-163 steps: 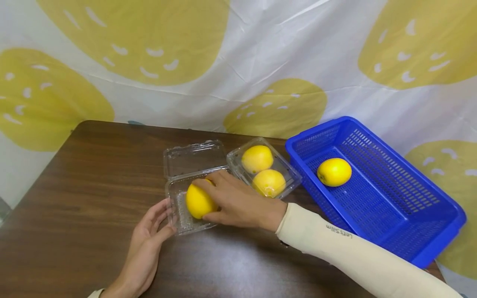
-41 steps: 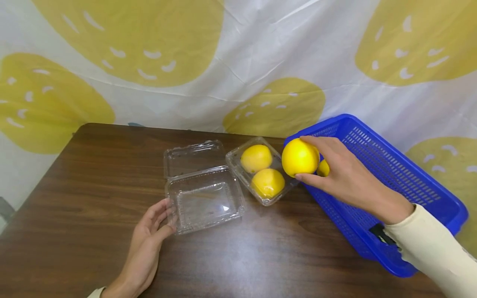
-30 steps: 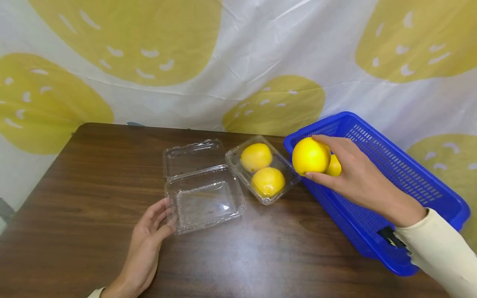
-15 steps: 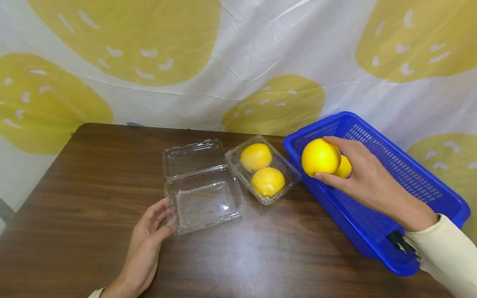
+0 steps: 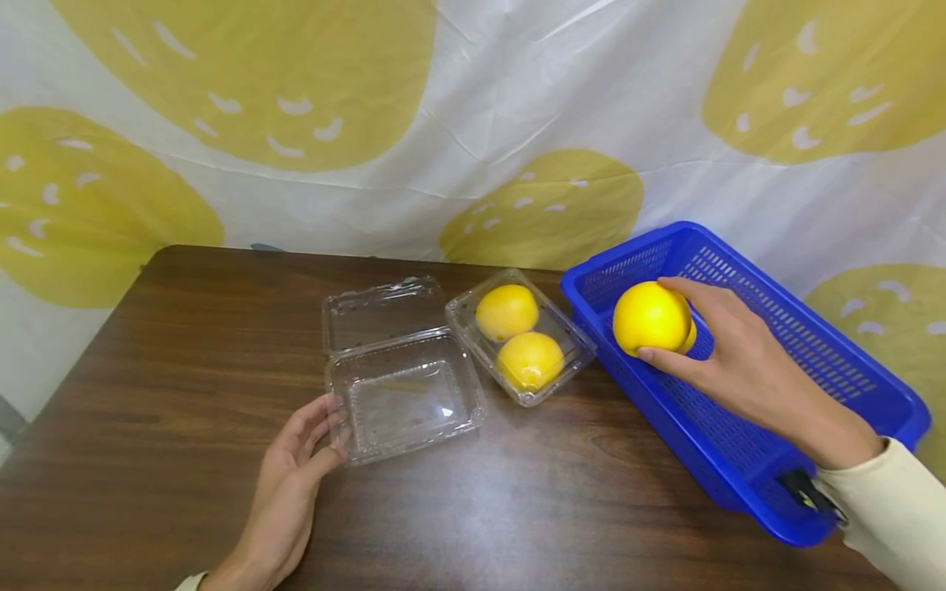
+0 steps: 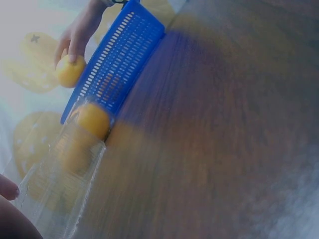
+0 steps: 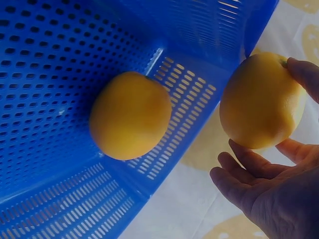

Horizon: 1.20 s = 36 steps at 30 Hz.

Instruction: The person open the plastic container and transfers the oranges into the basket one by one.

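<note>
My right hand (image 5: 761, 373) holds a yellow citrus fruit (image 5: 650, 318) above the far-left end of a blue basket (image 5: 798, 345), thumb on one side and fingers on the other. In the right wrist view, a second yellow fruit (image 7: 130, 115) lies on the basket floor; from the head it is mostly hidden behind the held one. My left hand (image 5: 284, 484) grips the left edge of a clear plastic clamshell box (image 5: 402, 402), which lies open and bare inside. Touching its right side, a closed clamshell (image 5: 550, 382) contains two yellow fruits (image 5: 530, 361).
The brown wooden table (image 5: 185, 369) carries everything. A white curtain (image 5: 332, 205) with large yellow fruit prints hangs behind it. The basket's perforated walls (image 6: 117, 55) rise beside the closed clamshell at the table's right.
The right hand lifted the fruit out of the open clamshell and carried it rightward over the basket, lately drifting slightly right and down. The left hand has stayed at the clamshell's edge.
</note>
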### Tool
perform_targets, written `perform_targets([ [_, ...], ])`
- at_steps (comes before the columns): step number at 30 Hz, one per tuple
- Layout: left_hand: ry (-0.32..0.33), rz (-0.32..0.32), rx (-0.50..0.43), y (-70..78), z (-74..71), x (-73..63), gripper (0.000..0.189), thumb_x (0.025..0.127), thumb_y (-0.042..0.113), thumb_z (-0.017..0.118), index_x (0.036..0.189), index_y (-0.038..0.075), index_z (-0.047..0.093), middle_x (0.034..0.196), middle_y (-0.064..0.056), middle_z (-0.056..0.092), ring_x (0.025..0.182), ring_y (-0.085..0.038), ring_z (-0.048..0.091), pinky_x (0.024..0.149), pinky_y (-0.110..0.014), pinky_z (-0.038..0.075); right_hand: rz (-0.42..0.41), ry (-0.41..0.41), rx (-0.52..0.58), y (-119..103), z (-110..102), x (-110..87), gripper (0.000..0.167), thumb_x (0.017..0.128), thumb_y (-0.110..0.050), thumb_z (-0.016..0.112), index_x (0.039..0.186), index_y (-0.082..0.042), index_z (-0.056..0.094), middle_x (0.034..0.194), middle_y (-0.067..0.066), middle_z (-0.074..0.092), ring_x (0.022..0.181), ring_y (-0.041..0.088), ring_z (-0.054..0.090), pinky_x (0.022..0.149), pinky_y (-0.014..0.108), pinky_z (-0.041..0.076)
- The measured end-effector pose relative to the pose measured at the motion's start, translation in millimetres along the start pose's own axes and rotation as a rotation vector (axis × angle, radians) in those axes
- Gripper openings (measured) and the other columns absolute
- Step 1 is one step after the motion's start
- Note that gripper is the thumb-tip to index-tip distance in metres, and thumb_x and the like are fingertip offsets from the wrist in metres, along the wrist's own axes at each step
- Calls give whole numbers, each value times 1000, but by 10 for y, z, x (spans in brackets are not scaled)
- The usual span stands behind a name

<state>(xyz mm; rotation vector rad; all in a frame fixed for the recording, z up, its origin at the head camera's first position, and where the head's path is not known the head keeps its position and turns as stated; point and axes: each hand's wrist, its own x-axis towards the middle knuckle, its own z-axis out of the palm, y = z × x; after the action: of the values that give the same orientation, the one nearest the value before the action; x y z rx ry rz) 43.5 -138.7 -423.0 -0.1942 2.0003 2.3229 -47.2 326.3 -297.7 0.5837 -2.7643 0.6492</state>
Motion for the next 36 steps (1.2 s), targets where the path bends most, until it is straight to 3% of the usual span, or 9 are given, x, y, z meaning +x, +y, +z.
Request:
perform_targets([
  [18,-9,-5,-3,10,-6,-2,69,97,-13,54,163,-2,37,160,-14,43,145,-23,44,114,-16,45,10,-22,-29,133,3,-55,81,86,-20,96,153,1,56,144,30,61,129,53,54,100,73,45],
  [36,-2,-7,-9,-6,-9,6,70,97,-14,54,163,-2,37,162,-14,42,146,-21,45,114,-17,46,-9,-94,-158,298,-59,-27,82,79,-25,99,145,6,62,131,32,70,114,51,64,91,67,52],
])
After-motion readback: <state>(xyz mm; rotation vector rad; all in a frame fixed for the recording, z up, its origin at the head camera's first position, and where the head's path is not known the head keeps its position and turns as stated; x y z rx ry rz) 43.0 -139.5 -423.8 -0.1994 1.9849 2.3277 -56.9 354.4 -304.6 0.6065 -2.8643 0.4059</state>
